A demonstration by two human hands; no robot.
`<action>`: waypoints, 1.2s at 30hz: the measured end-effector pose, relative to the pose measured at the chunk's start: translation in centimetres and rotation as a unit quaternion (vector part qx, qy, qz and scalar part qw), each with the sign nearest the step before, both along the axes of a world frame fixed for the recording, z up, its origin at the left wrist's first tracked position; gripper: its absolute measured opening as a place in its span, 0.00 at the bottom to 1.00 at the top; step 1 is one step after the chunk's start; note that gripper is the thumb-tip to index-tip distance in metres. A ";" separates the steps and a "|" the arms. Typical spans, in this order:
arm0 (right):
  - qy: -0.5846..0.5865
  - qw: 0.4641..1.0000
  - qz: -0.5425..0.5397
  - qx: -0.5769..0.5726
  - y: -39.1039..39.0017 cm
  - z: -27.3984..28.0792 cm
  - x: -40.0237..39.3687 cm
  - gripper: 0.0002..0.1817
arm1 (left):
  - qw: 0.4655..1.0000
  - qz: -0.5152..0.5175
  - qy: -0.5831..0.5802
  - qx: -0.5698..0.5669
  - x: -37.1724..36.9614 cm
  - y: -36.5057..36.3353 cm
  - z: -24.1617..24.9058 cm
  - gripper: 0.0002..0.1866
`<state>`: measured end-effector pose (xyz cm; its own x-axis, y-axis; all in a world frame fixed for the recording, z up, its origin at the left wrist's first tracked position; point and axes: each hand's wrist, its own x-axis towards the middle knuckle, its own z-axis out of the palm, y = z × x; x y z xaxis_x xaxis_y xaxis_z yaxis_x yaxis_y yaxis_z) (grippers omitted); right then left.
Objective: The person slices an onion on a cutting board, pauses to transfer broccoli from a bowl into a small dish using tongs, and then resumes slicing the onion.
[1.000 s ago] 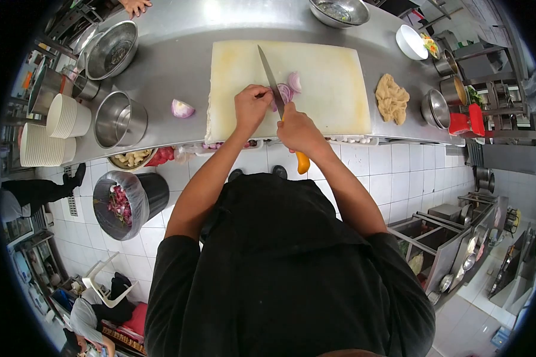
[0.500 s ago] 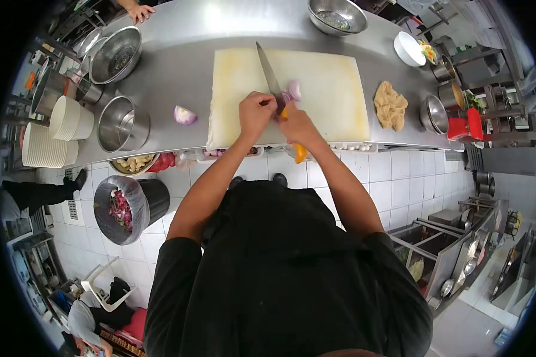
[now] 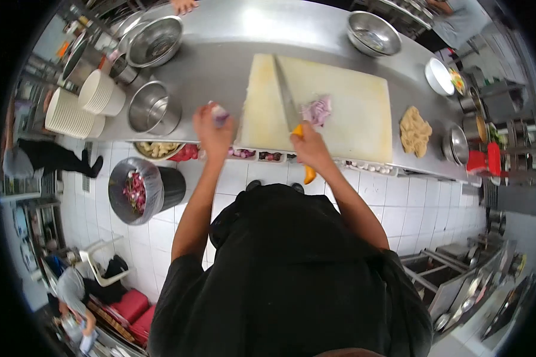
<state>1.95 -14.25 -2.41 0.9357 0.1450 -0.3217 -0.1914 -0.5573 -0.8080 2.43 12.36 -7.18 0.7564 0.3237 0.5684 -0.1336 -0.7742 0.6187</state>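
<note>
On the white cutting board [image 3: 351, 140], a small heap of sliced red onion [image 3: 317, 112] lies to the right of a long knife [image 3: 284, 89]. My right hand [image 3: 311, 149] is closed around the knife's orange handle, with the blade pointing away from me over the board. Left of the board, my left hand [image 3: 213, 134] has its fingers around a red onion half [image 3: 220, 115] at the steel counter. Slight motion blur softens that hand, and its fingers partly cover the onion.
Steel bowls [image 3: 155, 110] and stacked white tubs [image 3: 104, 93] stand at left. A crumpled tan cloth [image 3: 415, 131] lies right of the board. Below the counter edge are a lined bin [image 3: 131, 193] and ingredient trays [image 3: 271, 156]. Another person's hand [image 3: 184, 6] rests at the far edge.
My left hand has moved from the knife blade to the onion half left of the board. The onion slices lie more spread out. The whole view has shifted.
</note>
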 end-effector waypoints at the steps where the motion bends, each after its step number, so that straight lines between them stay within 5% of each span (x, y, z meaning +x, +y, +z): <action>1: -0.007 1.000 -0.006 -0.006 0.2 -0.3 -0.3 0.15 | 1.000 0.014 0.015 0.009 0.1 0.9 -0.3 0.33; 6: -0.158 0.982 -0.004 -0.104 -1.8 -3.8 -0.2 0.17 | 0.992 -0.043 0.119 0.015 1.1 2.1 -1.3 0.37; 11: -0.037 0.995 -0.048 -0.083 -5.2 -1.7 0.5 0.19 | 0.990 -0.079 0.110 0.046 3.2 3.7 -2.6 0.34; 17: -0.070 0.992 -0.040 -0.097 -6.4 0.4 0.3 0.22 | 0.966 -0.067 0.231 -0.092 3.6 -0.7 6.6 0.21; 24: -0.057 0.996 -0.067 -0.032 -5.3 -0.7 0.0 0.24 | 0.861 -0.193 0.464 0.082 8.1 -11.3 9.6 0.35; 33: -0.059 0.995 -0.066 -0.049 -6.6 -1.9 -0.5 0.26 | 0.931 -0.088 0.331 0.128 12.5 -11.4 5.0 0.26; 36: -0.098 0.992 -0.039 -0.074 -6.4 -0.5 -1.2 0.26 | 0.952 -0.239 0.190 0.031 11.2 -9.4 3.6 0.19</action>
